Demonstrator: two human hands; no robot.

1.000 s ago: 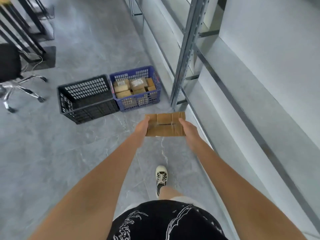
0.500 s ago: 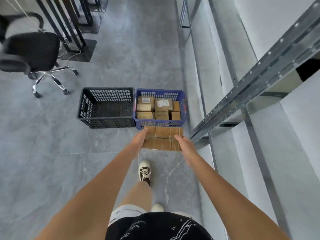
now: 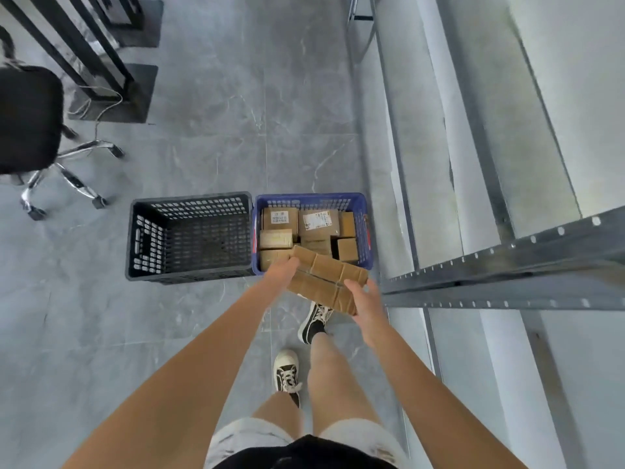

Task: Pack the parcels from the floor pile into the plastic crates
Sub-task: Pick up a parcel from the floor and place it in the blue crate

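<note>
While I grip the parcel [image 3: 326, 280] between left hand [image 3: 282, 272] and right hand [image 3: 367, 304], it tilts over the blue crate's [image 3: 311, 199] near rim, lower centre | black crate [image 3: 189, 201] touches its left wall | rack [image 3: 500, 265] close right | open floor [image 3: 220, 137] left

empty crate [image 3: 189, 238] left of, touching, parcel-filled crate [image 3: 367, 231]; shelving [image 3: 507, 265] right.

Single head-worn view, looking steeply down, forward over floor [image 3: 209, 96], close to arms
</note>
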